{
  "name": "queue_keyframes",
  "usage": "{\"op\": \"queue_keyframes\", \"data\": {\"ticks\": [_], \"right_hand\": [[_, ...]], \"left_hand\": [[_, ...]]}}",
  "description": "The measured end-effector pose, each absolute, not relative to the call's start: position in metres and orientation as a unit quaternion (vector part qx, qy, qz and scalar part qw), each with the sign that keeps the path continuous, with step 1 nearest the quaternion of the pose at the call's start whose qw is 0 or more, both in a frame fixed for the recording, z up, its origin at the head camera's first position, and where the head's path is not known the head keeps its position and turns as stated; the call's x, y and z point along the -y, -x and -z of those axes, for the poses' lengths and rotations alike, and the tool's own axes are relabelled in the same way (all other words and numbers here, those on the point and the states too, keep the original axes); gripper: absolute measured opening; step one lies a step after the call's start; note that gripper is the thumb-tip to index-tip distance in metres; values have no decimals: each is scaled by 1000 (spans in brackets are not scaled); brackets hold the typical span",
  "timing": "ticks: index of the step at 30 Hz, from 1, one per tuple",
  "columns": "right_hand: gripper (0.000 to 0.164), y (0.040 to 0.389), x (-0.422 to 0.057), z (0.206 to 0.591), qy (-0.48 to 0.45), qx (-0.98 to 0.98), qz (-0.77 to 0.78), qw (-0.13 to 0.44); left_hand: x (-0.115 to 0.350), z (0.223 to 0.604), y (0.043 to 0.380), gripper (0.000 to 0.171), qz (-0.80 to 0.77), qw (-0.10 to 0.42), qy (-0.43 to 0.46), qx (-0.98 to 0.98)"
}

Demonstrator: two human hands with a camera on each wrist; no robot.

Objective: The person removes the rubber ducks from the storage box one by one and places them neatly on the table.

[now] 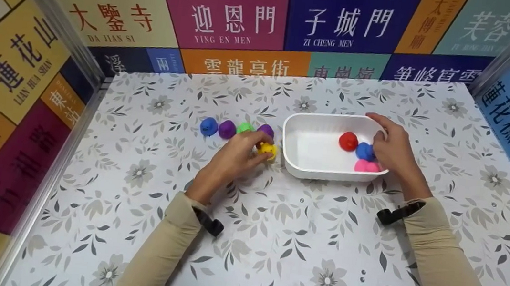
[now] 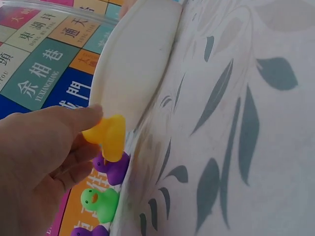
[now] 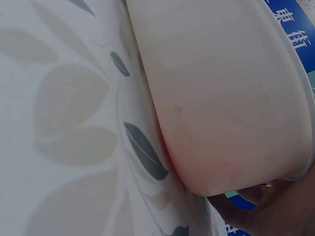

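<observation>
My left hand point(image 1: 236, 153) pinches a yellow rubber duck point(image 1: 267, 151) between thumb and fingers, just left of a white plastic tub point(image 1: 314, 171). In the left wrist view the same yellow duck point(image 2: 114, 137) overlaps a purple duck point(image 2: 116, 169). At the tub's right end, my right hand point(image 1: 396, 147) grips the rim with the thumb over the inner side. Inside the tub, toward that end, lie a red duck point(image 1: 348, 141), a blue duck point(image 1: 365, 151) partly behind the fingers, and a pink duck point(image 1: 367, 166).
Left of the tub stands a row of ducks: blue point(image 1: 209, 126), purple point(image 1: 227, 129), green point(image 1: 245, 127) and another purple one near the tub. A floral cloth point(image 1: 271, 255) covers the table. Printed panels point(image 1: 230, 20) rise along its back and sides.
</observation>
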State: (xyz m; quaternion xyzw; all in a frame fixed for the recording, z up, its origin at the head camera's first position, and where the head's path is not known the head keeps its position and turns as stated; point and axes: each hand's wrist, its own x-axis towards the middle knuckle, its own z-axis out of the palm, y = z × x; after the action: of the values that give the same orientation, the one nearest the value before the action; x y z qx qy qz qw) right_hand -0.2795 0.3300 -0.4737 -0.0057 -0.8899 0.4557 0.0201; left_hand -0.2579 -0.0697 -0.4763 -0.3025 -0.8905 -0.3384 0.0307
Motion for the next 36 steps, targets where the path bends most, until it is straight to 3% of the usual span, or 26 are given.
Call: {"op": "queue_keyframes", "data": {"ticks": [6, 28, 36], "right_hand": [[58, 279, -329, 473, 6, 890, -454, 27], [58, 279, -330, 473, 8, 890, -455, 20], [59, 279, -330, 474, 3, 891, -453, 28]], "left_hand": [[74, 481, 259, 28, 331, 5, 276, 902], [74, 479, 260, 29, 319, 2, 286, 904], [74, 475, 257, 37, 295, 34, 282, 912]]}}
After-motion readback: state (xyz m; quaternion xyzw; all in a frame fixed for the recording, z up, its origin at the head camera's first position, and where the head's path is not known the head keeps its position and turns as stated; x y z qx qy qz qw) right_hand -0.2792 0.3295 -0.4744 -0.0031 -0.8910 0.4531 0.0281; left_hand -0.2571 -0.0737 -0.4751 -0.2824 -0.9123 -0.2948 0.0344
